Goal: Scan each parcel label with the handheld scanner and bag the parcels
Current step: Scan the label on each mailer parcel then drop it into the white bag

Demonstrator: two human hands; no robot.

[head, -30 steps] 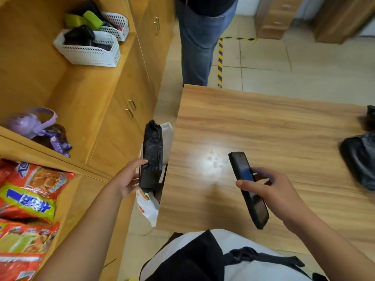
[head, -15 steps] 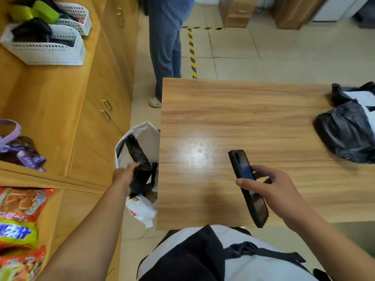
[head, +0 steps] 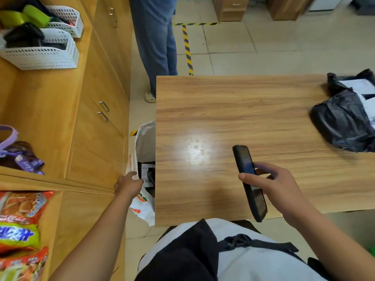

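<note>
From my remote seat, the nearest thing over the table (head: 223, 110) is the right hand (head: 278, 187), above its near edge. The thumb and curled fingers grip the scanner (head: 248, 179) by its sides. The scanner is dark and slim, its screen faces up and its far end points across the table. Off the table's left edge, the left hand (head: 127, 184) reaches down to the mouth of the bag (head: 145, 138). Its fingers lie loose and straight and I see nothing held in them. The white bag stands on the floor, tight against the table's left side. A parcel (head: 150, 176) in black wrap sits inside it, with its white label (head: 145, 171) turned up just beside the left fingertips. I cannot tell whether they touch it. Left of the table's near corner, snack packs (head: 20, 220) lie on a low wooden shelf. On the table's far right, black parcels (head: 343, 126) lie in a heap, well apart from the scanner. Left of the table, cabinets (head: 97, 138) run along the wall, and white baskets (head: 40, 55) sit on top. Beyond the table's far left corner a person in jeans (head: 156, 37) stands on the tiled floor, near a strip of striped tape (head: 187, 49).
</note>
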